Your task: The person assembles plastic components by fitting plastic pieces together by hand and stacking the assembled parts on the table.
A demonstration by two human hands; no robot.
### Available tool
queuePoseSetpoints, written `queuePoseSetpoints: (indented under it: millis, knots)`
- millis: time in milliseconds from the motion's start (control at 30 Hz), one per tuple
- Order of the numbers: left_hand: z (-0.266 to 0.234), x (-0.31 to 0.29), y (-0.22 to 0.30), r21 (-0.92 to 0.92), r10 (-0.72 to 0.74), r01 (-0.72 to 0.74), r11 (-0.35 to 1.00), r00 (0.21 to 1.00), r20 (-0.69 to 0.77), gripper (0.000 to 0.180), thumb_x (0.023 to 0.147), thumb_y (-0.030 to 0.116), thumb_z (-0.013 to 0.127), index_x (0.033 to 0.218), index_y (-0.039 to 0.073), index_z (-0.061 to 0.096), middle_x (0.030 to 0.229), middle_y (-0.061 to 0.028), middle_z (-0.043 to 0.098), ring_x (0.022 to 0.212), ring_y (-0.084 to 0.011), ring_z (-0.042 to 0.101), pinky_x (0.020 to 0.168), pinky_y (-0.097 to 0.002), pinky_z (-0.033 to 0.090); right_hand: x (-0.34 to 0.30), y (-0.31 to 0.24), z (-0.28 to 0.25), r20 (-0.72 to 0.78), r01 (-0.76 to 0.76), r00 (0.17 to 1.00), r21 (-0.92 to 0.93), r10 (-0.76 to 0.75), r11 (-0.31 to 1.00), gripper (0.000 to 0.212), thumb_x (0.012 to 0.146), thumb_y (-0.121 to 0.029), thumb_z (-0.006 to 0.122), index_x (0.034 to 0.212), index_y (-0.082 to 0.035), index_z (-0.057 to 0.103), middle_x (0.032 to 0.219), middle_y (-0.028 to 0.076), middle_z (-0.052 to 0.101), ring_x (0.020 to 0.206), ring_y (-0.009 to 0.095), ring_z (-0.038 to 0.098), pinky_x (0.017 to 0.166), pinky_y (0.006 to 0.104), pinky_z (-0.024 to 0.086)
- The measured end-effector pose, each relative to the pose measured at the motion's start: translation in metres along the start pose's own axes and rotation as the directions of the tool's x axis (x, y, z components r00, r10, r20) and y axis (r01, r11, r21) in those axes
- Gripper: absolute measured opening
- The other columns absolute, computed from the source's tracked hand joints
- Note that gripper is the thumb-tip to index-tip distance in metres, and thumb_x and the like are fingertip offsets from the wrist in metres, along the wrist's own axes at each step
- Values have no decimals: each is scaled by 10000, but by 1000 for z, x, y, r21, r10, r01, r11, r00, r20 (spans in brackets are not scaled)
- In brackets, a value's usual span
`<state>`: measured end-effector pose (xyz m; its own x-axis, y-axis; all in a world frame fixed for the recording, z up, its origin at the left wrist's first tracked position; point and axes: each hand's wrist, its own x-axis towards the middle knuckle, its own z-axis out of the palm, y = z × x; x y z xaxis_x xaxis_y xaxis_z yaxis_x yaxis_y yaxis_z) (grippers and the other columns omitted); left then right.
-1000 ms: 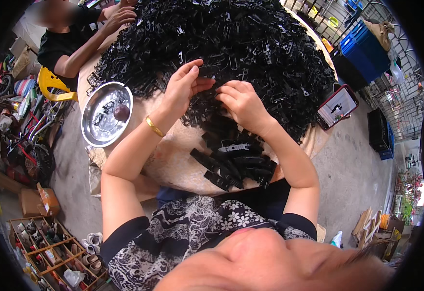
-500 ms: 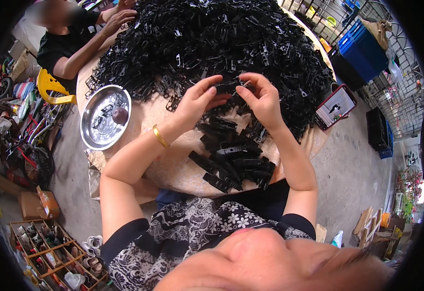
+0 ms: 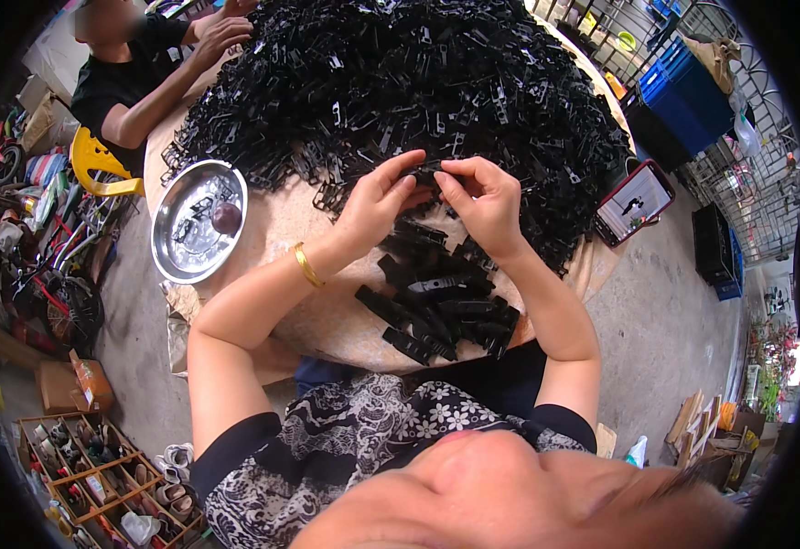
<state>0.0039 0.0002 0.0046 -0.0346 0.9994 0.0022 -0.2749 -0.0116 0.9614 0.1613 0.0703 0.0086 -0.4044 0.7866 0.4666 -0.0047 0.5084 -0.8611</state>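
My left hand [image 3: 374,209] and my right hand [image 3: 488,206] meet above the near edge of a big heap of small black plastic parts [image 3: 400,82]. Between their fingertips is a small black plastic part [image 3: 430,172], partly hidden; its exact kind is too small to make out. Both hands pinch it, thumb against forefinger, one at each end. Just below them, on the table [image 3: 304,311], lie several longer black pieces [image 3: 445,316] bunched near the table's front edge.
A round metal tray [image 3: 164,256] at left holds black parts and a dark round ball [image 3: 227,218]. A phone [image 3: 635,203] leans at the table's right edge. Across on the left, another person [image 3: 130,87] works at the heap. Blue crates [image 3: 688,96] stand at far right.
Both hands have come closer together and slightly toward me, with the black part between them. The right fingers have moved left. The other person has shifted a little.
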Motion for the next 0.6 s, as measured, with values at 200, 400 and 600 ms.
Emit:
queuePoseSetpoints:
  millis: [200, 400, 600]
  knots:
    - [1, -3, 0, 188, 105, -94, 978, 993, -46, 385, 956, 31, 413, 1335, -22, 374, 1263, -118, 488, 1096, -168, 537, 963, -304, 460, -2, -7, 5, 11, 143, 990, -97, -142, 985, 113, 761, -17, 701, 862, 3, 654, 783, 79, 640, 652, 115, 609, 543, 223, 487]
    - [-2, -3, 0, 394, 116, -89, 915, 992, -45, 431, 885, 32, 573, 1286, -49, 439, 1142, -94, 581, 988, -121, 574, 886, -260, 491, -3, -2, 5, 44, 266, 964, -104, -263, 958, 128, 752, -5, 698, 875, -12, 664, 933, 91, 634, 670, 118, 603, 538, 214, 481]
    - [-5, -4, 5, 229, 117, -128, 965, 991, 64, 426, 897, 6, 533, 1306, -26, 418, 1104, -91, 587, 951, -122, 592, 846, -269, 509, 0, -12, -4, 161, 157, 977, -114, -137, 981, 179, 771, -40, 691, 949, -24, 678, 1021, 103, 625, 681, 89, 592, 547, 200, 467]
